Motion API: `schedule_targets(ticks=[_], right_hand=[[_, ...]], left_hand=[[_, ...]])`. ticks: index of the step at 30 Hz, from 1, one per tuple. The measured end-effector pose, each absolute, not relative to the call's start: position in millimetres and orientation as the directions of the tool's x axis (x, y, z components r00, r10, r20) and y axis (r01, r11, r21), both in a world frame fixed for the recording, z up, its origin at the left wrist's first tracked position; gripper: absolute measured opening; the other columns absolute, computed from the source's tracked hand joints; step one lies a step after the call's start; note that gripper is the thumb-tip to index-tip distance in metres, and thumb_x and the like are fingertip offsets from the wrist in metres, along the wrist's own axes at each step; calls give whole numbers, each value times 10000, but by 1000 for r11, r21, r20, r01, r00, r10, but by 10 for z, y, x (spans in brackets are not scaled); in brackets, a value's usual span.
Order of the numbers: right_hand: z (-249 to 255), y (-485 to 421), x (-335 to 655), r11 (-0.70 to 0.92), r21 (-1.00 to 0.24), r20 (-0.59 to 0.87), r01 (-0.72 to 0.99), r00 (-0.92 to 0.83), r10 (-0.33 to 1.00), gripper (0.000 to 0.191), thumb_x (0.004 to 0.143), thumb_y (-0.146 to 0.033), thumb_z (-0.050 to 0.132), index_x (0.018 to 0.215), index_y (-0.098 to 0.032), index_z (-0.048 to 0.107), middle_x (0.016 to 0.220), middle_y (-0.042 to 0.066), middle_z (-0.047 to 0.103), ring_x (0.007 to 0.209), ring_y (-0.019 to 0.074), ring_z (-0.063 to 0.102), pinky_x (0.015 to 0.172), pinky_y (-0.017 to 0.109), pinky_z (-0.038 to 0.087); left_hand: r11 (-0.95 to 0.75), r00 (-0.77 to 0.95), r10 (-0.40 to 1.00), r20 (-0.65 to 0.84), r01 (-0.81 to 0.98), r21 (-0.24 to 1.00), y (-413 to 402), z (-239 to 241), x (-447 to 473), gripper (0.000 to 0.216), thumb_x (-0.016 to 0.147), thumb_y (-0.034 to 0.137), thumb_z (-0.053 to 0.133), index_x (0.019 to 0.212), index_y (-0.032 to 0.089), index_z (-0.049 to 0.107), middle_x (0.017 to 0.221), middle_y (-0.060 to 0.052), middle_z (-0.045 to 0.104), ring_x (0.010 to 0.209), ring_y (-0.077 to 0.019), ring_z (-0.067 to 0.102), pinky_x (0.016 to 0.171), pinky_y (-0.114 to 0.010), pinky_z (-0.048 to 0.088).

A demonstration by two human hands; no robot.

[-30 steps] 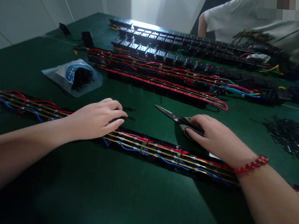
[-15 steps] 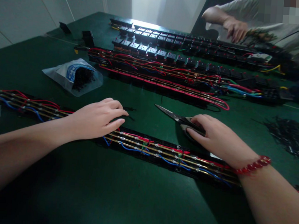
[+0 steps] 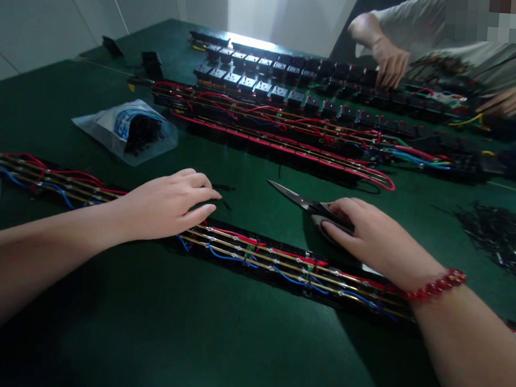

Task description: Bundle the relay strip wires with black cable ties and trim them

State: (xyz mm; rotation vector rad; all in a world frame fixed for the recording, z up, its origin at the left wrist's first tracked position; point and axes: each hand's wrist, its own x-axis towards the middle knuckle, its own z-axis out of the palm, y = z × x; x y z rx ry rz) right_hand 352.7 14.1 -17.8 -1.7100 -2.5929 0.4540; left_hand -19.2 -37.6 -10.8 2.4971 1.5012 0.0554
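A long power strip [image 3: 280,260], its inside bare with brass rails and red and blue wires, lies across the green table in front of me. Over its middle rests my left hand [image 3: 173,205], thumb and fingers apart, with nothing seen in the grasp. Small black cut pieces [image 3: 225,189] lie just past those fingertips. My right hand [image 3: 365,236] is closed around the dark handles of the scissors [image 3: 299,200]. Their blades are together and point left, above the table beyond the strip. My right wrist and forearm cover the strip's right part.
An open plastic bag [image 3: 125,131] of black ties stands behind my left hand. More strips [image 3: 263,123] with sockets and wires lie farther back. To the right is a heap of black scraps [image 3: 497,240]. Across the table, a co-worker's hands [image 3: 391,64] touch the far strips.
Both my hands and the scissors have stayed in place. The co-worker's one hand has come down onto a far strip, and the other hand now shows at the right.
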Motion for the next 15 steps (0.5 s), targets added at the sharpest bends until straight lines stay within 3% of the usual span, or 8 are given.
schedule_targets(ticks=[9, 15], right_hand=[[-189, 147, 3539, 365, -238, -147, 900, -405, 902, 410, 905, -565, 496, 1035, -206, 644, 1019, 130, 693, 899, 296, 640, 775, 446, 516], [-192, 149, 3537, 367, -240, -143, 899, -406, 903, 417, 898, -561, 497, 1046, -202, 649, 1022, 131, 695, 895, 298, 645, 773, 448, 520]], left_hand=[[-442, 469, 879, -84, 868, 229, -376, -107, -188, 559, 1060, 502, 305, 1363, 209, 673, 1304, -86, 663, 1257, -279, 594, 1061, -467, 501], [-427, 457, 886, -78, 871, 243, -363, -100, -186, 501, 1048, 504, 333, 1128, 197, 720, 1168, -84, 687, 1134, -274, 625, 977, -459, 511]])
